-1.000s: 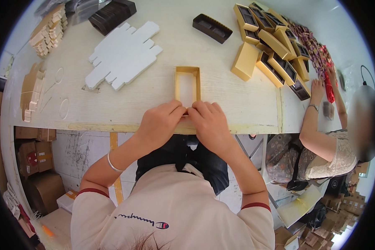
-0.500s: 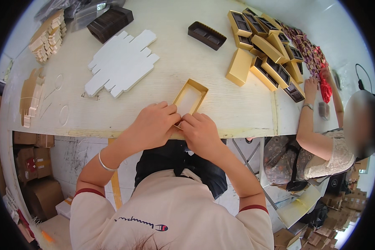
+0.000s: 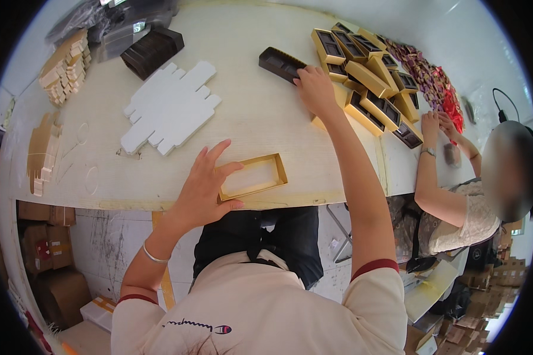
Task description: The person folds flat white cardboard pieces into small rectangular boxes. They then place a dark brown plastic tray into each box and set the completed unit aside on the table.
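Note:
An open gold cardboard box [image 3: 283,168], pale inside, lies near the table's front edge. At its left end is my left hand [image 3: 202,188], fingers spread and the index fingertip over the rim; the hand is open. Farther off, my right hand [image 3: 317,90] reaches across the table with its fingers closed on the right end of a dark brown plastic tray insert [image 3: 276,61]. The fingertips' underside is hidden there. My right hand and forearm partly cover a gold box beside the pile.
Gold boxes with brown trays [image 3: 373,78] are heaped at the far right. Flat white box blanks [image 3: 170,106] lie left of centre, with stacked brown trays [image 3: 152,52] behind. Bundled gold blanks [image 3: 44,151] sit far left. A co-worker's hands [image 3: 435,125] work beside wrapped pieces.
My right hand has left the gold box and moved far forward to the brown tray. The box has turned sideways, lower on the table. My left hand has spread its fingers.

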A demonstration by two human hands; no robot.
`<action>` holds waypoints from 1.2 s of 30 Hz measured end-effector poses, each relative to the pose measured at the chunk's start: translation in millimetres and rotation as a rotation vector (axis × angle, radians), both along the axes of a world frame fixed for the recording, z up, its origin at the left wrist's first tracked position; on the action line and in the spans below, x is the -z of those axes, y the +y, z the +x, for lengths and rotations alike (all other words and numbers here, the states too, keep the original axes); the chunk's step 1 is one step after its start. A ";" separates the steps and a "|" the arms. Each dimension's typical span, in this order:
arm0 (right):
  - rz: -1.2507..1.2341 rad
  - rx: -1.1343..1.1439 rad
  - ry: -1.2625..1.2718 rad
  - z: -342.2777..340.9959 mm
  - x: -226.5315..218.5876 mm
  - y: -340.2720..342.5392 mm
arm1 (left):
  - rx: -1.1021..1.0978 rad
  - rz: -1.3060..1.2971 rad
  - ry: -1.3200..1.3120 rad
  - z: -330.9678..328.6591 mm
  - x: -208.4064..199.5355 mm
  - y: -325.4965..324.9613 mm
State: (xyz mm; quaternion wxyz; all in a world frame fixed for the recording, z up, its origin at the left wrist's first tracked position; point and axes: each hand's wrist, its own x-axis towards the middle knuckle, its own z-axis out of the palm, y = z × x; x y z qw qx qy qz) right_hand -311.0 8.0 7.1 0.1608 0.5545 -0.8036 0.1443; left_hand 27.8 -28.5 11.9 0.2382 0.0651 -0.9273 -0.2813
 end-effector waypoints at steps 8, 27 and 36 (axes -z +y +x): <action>0.033 0.046 -0.288 -6.5 -23.4 -14.0 | -0.057 0.211 -0.023 5.1 21.0 -8.3; 0.276 0.272 -1.680 112.4 -70.7 127.6 | 0.063 0.128 -0.124 -6.2 -1.6 -6.5; 0.088 -0.183 -1.027 142.9 -74.0 122.2 | 0.163 0.043 -0.260 -14.3 -10.6 -20.1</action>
